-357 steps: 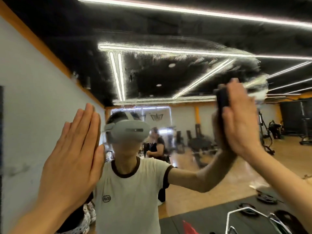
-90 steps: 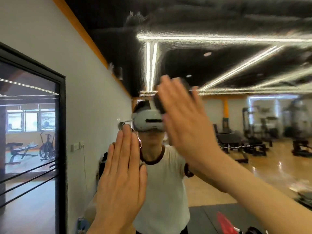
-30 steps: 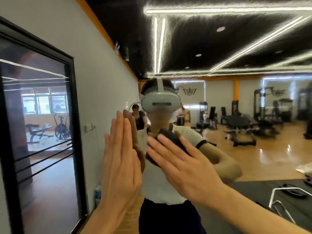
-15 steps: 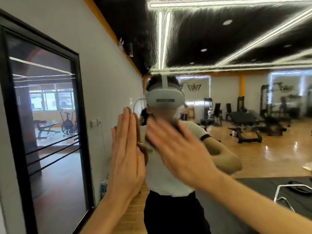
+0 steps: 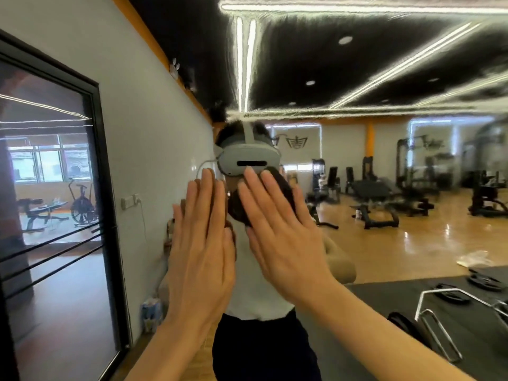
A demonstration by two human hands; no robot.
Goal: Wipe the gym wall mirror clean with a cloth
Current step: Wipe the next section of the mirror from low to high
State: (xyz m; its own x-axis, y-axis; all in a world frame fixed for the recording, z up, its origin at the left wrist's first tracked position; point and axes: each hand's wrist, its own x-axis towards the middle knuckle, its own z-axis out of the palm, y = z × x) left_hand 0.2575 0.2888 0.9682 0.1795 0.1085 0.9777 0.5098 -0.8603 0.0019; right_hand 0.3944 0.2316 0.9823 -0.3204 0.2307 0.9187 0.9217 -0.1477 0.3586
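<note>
I noted the dark cloth [image 5: 277, 192] pinned flat against the mirror [image 5: 384, 243] under my right hand [image 5: 286, 243] – fingers straight; left hand [image 5: 202, 257] flat beside it, empty.

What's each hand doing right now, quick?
Left hand: open, fingers straight, flat against the mirror, holding nothing.
Right hand: open, straight fingers pressing the dark cloth to the mirror.

White wall [image 5: 143, 111] with orange top band, black-framed glass door [image 5: 55, 204] at left, black ceiling [image 5: 302, 59] carrying linear strip lights [image 5: 245, 56], glossy wooden floor [image 5: 398, 243], black mat [image 5: 412, 303], weight benches [image 5: 376, 199].
</note>
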